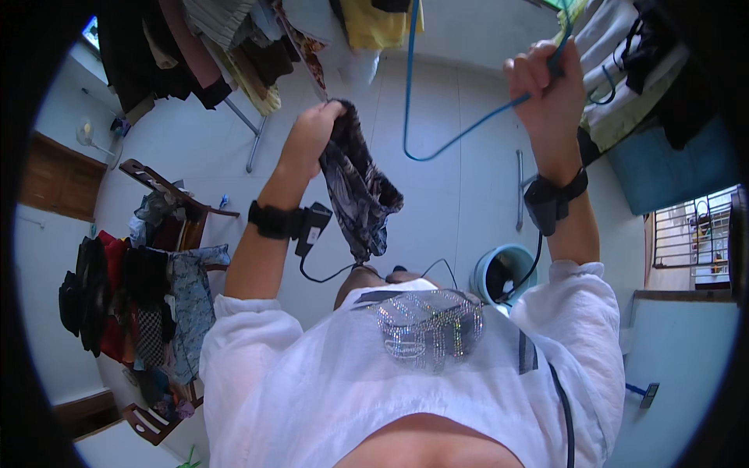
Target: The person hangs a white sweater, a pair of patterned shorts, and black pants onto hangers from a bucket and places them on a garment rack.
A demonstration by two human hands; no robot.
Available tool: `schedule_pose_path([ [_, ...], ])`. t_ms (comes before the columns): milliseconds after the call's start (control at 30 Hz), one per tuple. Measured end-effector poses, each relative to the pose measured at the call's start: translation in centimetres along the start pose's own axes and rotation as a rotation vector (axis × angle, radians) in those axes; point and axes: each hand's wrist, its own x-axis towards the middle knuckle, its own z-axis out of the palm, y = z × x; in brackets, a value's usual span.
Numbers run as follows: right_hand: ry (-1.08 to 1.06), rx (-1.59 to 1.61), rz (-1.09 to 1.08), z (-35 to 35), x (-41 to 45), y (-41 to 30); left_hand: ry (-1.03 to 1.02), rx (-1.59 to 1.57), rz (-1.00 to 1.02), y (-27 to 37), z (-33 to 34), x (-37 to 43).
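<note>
In my left hand [313,137] hangs a dark patterned piece of clothing [357,181], pinched at its upper edge and drooping towards my chest. My right hand [550,88] is raised on the other side, its fingers closed around a blue clothes hanger [456,140]. The hanger's bent wire loop spreads to the left of that hand, and nothing hangs on the part in view. A gap of tiled floor shows between the hanger and the clothing. Each wrist wears a black strap with a small dark device.
Clothes [246,41] hang in a row at the top left, more garments [620,70] at the top right. Metal stand legs [254,140] reach the floor. A light blue bucket [483,275] with dark contents stands at right. Clothes [152,292] cover a wooden chair [175,190] at left.
</note>
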Motion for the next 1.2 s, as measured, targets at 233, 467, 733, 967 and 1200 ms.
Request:
schedule_pose_path([
  [233,-0.165,-0.250,-0.162,2.1,-4.7,2.5,-0.129,-0.100,-0.083,2.9,3.5,-4.2],
  [467,0.120,-0.979,0.196,0.8,-13.4,4.7,-0.170,-0.266,0.017,1.4,0.7,-6.2],
  [733,0.056,-1.607,0.552,4.4,-15.7,-3.5,0.036,0.545,0.128,-9.5,-3.7,-4.8],
  [967,0.034,-1.731,0.722,5.5,-17.0,-2.1,-0.111,0.835,0.396,-8.6,5.1,-8.7],
  [1200,0.058,-1.765,0.666,5.4,-17.6,-4.3,-0.174,0.850,0.479,-5.8,10.4,-10.7],
])
